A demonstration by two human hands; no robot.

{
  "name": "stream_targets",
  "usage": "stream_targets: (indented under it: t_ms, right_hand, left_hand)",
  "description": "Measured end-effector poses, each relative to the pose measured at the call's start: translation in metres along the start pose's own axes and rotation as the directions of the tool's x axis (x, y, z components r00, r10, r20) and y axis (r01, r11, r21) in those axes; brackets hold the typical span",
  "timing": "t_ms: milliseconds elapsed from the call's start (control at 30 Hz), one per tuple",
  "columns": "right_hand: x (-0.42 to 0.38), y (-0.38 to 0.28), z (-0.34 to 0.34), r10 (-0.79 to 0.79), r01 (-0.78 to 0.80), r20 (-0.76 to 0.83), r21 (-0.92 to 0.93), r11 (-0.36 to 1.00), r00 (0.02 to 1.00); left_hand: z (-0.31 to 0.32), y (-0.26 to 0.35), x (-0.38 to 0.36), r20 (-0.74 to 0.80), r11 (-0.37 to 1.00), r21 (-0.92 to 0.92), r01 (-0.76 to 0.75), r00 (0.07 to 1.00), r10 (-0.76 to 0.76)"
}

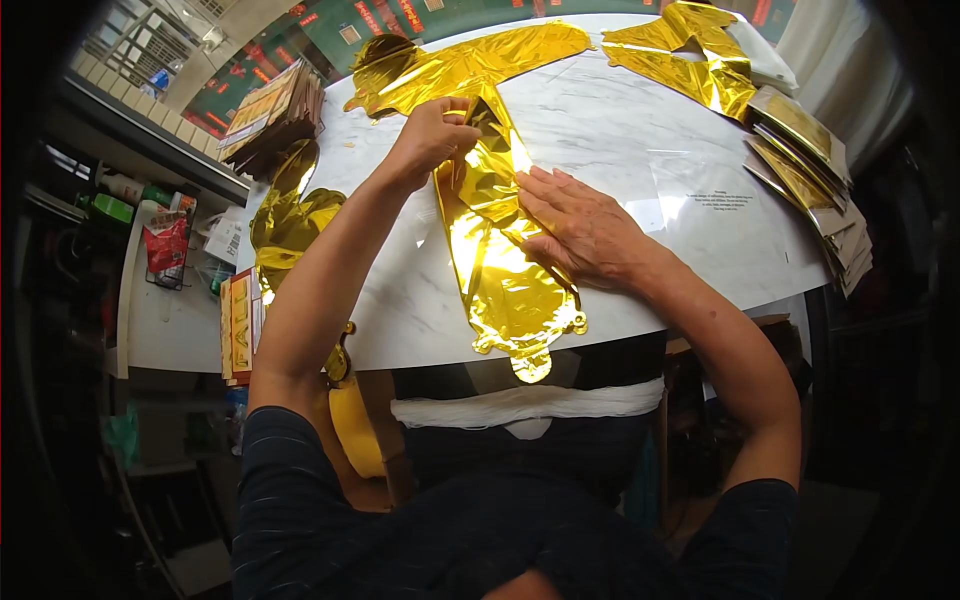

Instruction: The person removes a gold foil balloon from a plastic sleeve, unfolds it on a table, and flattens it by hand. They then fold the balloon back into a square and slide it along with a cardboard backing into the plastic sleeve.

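Note:
A flat gold foil sheet [505, 270] lies on the white marbled table [400, 270], its rounded, tabbed end hanging over the front edge. My left hand [436, 138] pinches the foil near its upper left edge, fingers closed. Flat on the right edge of the same foil rests my right hand [585, 228], its fingers stretched out. Beyond them, a wider gold foil piece [480, 62] spreads across the back of the table and meets the top of the sheet.
More gold foil [690, 60] lies at the back right, beside a stack of packets [810, 175]. A clear printed bag [715, 190] is on the right. At the left are stacked cards [275, 112] and crumpled gold foil [290, 225]. White strands [530, 403] hang below the front edge.

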State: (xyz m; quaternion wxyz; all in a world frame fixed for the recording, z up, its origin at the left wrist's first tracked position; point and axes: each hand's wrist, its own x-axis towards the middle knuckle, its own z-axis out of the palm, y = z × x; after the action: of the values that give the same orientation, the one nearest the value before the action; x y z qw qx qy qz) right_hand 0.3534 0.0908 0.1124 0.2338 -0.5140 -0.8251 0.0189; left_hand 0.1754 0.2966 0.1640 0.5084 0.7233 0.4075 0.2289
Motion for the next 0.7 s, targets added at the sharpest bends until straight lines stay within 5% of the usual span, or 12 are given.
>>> stream_targets:
  t_ms: [100, 167, 233, 433, 500, 533, 600, 700]
  right_hand:
    - [0.001, 0.0, 0.0, 0.0, 0.0, 0.001, -0.009, 1.0, 1.0]
    - [0.001, -0.001, -0.001, -0.003, 0.003, 0.005, -0.012, 1.0, 1.0]
    - [0.001, -0.001, -0.001, 0.0, 0.0, 0.005, -0.016, 1.0, 1.0]
    - [0.002, -0.001, -0.001, 0.0, 0.0, 0.004, -0.012, 1.0, 1.0]
    - [0.002, -0.001, -0.002, -0.003, 0.003, 0.007, -0.013, 1.0, 1.0]
    - [0.002, 0.0, -0.002, 0.001, -0.001, 0.008, -0.015, 1.0, 1.0]
    - [0.001, 0.001, -0.001, -0.014, 0.014, 0.0, -0.015, 1.0, 1.0]
    - [0.003, -0.002, -0.004, -0.003, 0.004, -0.005, 0.02, 1.0, 1.0]
  left_hand:
    - [0.005, 0.014, -0.006, -0.046, 0.994, 0.09, 0.069, 0.997, -0.065]
    - [-0.002, -0.015, 0.015, -0.079, 0.973, 0.23, -0.025, 0.996, 0.044]
    - [-0.002, -0.012, 0.014, -0.096, 0.849, 0.528, -0.009, 0.993, 0.071]
    - [0.007, -0.015, -0.01, -0.142, 0.644, 0.763, -0.05, 0.96, 0.243]
    - [0.011, -0.014, -0.023, 0.012, 0.35, 0.867, -0.356, 0.716, 0.698]
    - [0.013, -0.013, -0.029, 0.065, 0.388, 0.806, -0.448, 0.717, 0.694]
    - [0.016, -0.007, -0.05, 0.329, 0.246, 0.732, -0.635, 0.646, 0.689]
    - [0.008, -0.02, -0.069, 0.613, 0.208, 0.626, -0.751, 0.639, 0.464]
